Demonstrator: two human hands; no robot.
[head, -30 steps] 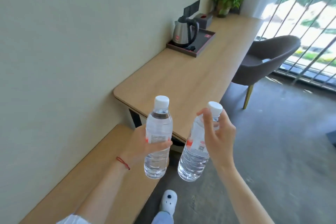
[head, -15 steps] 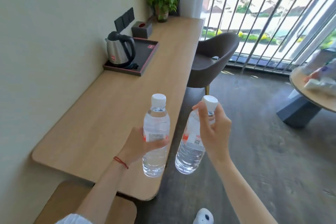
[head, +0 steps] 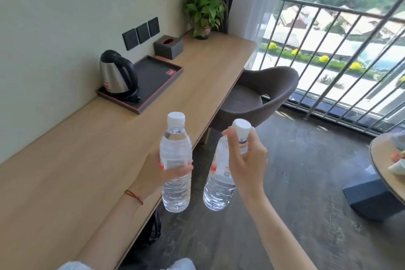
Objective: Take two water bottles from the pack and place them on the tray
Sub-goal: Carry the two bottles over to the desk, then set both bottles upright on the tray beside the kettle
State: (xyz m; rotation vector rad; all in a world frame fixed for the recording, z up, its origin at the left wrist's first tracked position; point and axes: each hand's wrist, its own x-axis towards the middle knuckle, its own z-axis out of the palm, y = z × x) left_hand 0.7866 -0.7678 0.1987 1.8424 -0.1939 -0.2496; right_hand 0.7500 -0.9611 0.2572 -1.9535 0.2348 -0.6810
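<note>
My left hand grips a clear water bottle with a white cap around its middle, holding it upright over the desk's front edge. My right hand holds a second water bottle by its neck, tilted slightly, over the floor beside the desk. The dark tray with a reddish rim lies further along the wooden desk, against the wall. A steel kettle stands on the tray's left end. The bottle pack is out of view.
Behind the tray are a grey tissue box and a potted plant. A dark chair is tucked at the desk's far part. A round table is at the right, a balcony railing beyond.
The view has moved forward along the desk, so the tray and kettle appear closer and larger. Both hands keep their bottles in the same grips.
</note>
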